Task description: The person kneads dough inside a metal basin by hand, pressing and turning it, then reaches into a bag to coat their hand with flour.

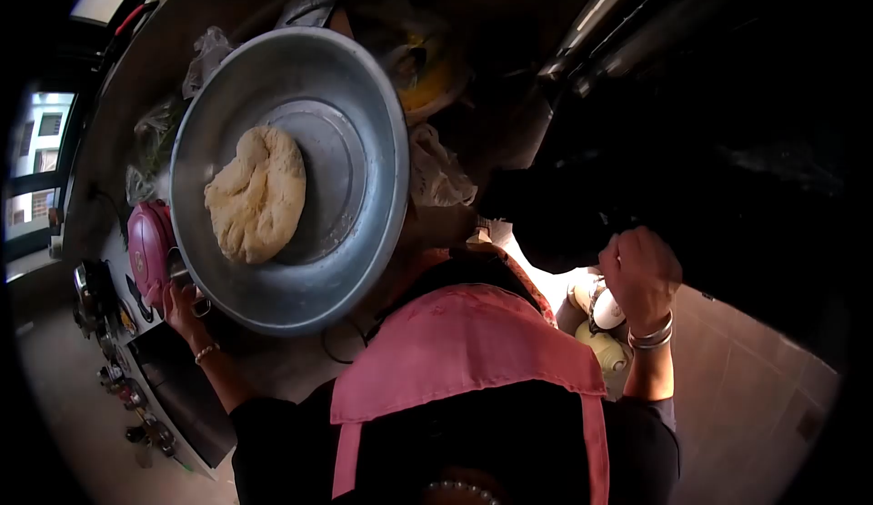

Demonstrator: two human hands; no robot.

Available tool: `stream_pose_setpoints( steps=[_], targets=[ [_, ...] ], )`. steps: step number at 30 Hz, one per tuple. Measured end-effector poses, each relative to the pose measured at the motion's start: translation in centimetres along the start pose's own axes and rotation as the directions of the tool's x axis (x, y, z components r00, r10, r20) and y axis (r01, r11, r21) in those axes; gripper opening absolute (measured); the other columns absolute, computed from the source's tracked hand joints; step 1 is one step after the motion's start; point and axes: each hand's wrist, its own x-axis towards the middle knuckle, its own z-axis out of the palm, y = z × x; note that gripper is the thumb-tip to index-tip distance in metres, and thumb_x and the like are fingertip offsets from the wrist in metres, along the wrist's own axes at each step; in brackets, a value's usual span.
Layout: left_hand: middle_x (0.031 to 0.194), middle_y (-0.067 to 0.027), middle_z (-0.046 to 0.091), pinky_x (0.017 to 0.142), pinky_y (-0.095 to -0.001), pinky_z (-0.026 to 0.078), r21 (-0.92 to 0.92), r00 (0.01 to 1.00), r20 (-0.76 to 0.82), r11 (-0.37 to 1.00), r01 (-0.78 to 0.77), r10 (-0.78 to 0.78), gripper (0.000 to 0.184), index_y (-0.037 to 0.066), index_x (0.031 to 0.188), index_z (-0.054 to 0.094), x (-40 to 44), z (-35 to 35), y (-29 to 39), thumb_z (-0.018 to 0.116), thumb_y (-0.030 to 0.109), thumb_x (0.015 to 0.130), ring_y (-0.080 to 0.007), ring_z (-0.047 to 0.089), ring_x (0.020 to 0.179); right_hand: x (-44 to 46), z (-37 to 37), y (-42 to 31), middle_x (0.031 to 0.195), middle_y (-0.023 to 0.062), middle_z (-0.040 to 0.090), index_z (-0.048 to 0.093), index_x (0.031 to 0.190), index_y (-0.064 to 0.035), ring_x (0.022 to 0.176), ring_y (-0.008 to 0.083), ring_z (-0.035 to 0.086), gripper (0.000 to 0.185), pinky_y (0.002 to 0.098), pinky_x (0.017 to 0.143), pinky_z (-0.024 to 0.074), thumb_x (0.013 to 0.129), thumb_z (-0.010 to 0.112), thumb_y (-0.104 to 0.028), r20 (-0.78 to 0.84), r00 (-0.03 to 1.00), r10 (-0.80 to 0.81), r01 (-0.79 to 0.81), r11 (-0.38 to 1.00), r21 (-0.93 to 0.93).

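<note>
A wide grey metal bowl (386, 187) sits on the counter with a lump of pale dough (257, 196) lying in its left part. My left hand (181, 312), with a bracelet at the wrist, is beside the bowl's lower left rim. Its fingers look stretched out and reach the lower end of a pink rounded appliance (149, 249). On the far right, my right hand (642, 270) is closed, with bangles on its wrist. It is at the edge of a large dark shape (582, 205); shadow hides what its fingers hold.
Plastic bags (438, 170) lie beside the bowl, and a yellow item (427, 87) is behind it. Jars and utensils (136, 396) line the left side. Bright light shows several pale round items (605, 341) below my right hand. The floor is tiled.
</note>
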Motion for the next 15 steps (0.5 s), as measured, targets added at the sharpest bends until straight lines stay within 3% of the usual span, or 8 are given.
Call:
stream_pose_setpoints(
  steps=[2, 5, 6, 9, 11, 12, 14, 15],
  targets=[
    [0.11, -0.0098, 0.061, 0.073, -0.0238, 0.048, -0.028, 0.987, 0.007, 0.986, -0.162, 0.163, 0.031, -0.001, 0.118, 0.057, -0.6, 0.5, 1.7, 0.057, 0.016, 0.092, -0.0167, 0.06, 0.085, -1.0, 0.2, 1.4, 0.058, 0.0041, 0.045, 0.048, 0.061, -0.0083, 0.049, 0.0193, 0.047, 0.018, 0.029, 0.046, 0.0408, 0.071, 0.063, -0.003, 0.036, 0.999, 0.033, -0.033, 0.999, 0.008],
    [0.116, -0.0097, 0.06, 0.081, -0.0256, 0.049, 0.116, 0.979, -0.066, 0.976, -0.184, 0.192, 0.028, -0.001, 0.117, 0.058, -1.5, 3.9, 6.5, 0.052, 0.014, 0.094, -0.0177, 0.06, 0.092, -0.3, -0.8, 1.9, 0.057, 0.006, 0.044, 0.046, 0.061, -0.005, 0.047, 0.0204, 0.046, 0.021, 0.03, 0.045, 0.0389, 0.075, 0.061, -0.001, 0.055, 0.967, 0.249, -0.255, 0.948, 0.191],
    [0.118, -0.0095, 0.06, 0.085, -0.0275, 0.049, 0.026, 0.948, -0.003, 0.948, -0.318, 0.318, 0.029, -0.003, 0.117, 0.058, -3.0, 7.3, 9.7, 0.049, 0.014, 0.095, -0.0181, 0.06, 0.096, 0.7, -0.8, 1.2, 0.057, 0.0078, 0.046, 0.047, 0.064, -0.0021, 0.046, 0.0215, 0.046, 0.022, 0.0304, 0.044, 0.0376, 0.08, 0.062, -0.003, 0.03, 0.954, 0.3, -0.298, 0.927, 0.227],
    [0.119, -0.0126, 0.06, 0.083, -0.0274, 0.05, -0.056, 0.924, 0.08, 0.927, -0.37, 0.374, 0.029, -0.005, 0.113, 0.059, -5.4, 14.6, 15.4, 0.05, 0.014, 0.094, -0.0191, 0.061, 0.096, 5.2, 2.6, -1.5, 0.059, 0.0093, 0.05, 0.053, 0.067, -0.0014, 0.048, 0.0228, 0.049, 0.019, 0.0304, 0.046, 0.0394, 0.082, 0.064, -0.006, 0.051, 0.94, 0.338, -0.29, 0.709, 0.643],
    [0.121, -0.0146, 0.059, 0.084, -0.0284, 0.049, -0.03, 0.884, 0.227, 0.91, -0.413, 0.409, 0.029, -0.004, 0.113, 0.061, -6.1, 17.7, 17.2, 0.05, 0.014, 0.093, -0.0189, 0.06, 0.1, 9.5, 7.0, -2.3, 0.062, 0.0102, 0.056, 0.058, 0.072, -0.0008, 0.05, 0.0225, 0.053, 0.018, 0.0302, 0.049, 0.0419, 0.085, 0.064, -0.011, 0.118, 0.97, 0.211, -0.232, 0.682, 0.693],
    [0.123, -0.0152, 0.058, 0.085, -0.0294, 0.047, 0.007, 0.861, 0.313, 0.905, -0.425, 0.401, 0.029, -0.002, 0.114, 0.061, -6.0, 18.3, 17.6, 0.048, 0.014, 0.094, -0.0182, 0.058, 0.103, 12.2, 8.6, -3.0, 0.063, 0.0095, 0.06, 0.063, 0.077, -0.0009, 0.051, 0.0186, 0.055, 0.02, 0.0286, 0.052, 0.0435, 0.088, 0.061, -0.017, 0.21, 0.963, 0.166, -0.268, 0.572, 0.775],
    [0.117, -0.0176, 0.061, 0.08, -0.0283, 0.05, -0.138, 0.774, 0.432, 0.882, -0.45, 0.462, 0.023, -0.003, 0.107, 0.062, -6.9, 20.5, 18.4, 0.049, 0.003, 0.09, -0.0186, 0.062, 0.093, 17.4, 13.8, -3.6, 0.061, 0.0024, 0.061, 0.067, 0.082, -0.0022, 0.052, 0.0072, 0.054, 0.028, 0.0232, 0.049, 0.0423, 0.091, 0.057, -0.027, 0.488, 0.868, 0.093, -0.487, 0.348, 0.801],
    [0.113, -0.0188, 0.062, 0.077, -0.0277, 0.052, -0.208, 0.725, 0.482, 0.868, -0.451, 0.492, 0.021, -0.004, 0.104, 0.063, -7.5, 21.5, 18.9, 0.05, -0.002, 0.088, -0.0188, 0.064, 0.088, 19.8, 17.1, -4.0, 0.059, 0.0009, 0.06, 0.067, 0.08, -0.0021, 0.051, 0.0055, 0.053, 0.03, 0.0213, 0.048, 0.0415, 0.091, 0.056, -0.028, 0.511, 0.858, 0.051, -0.508, 0.225, 0.831]
  ],
)
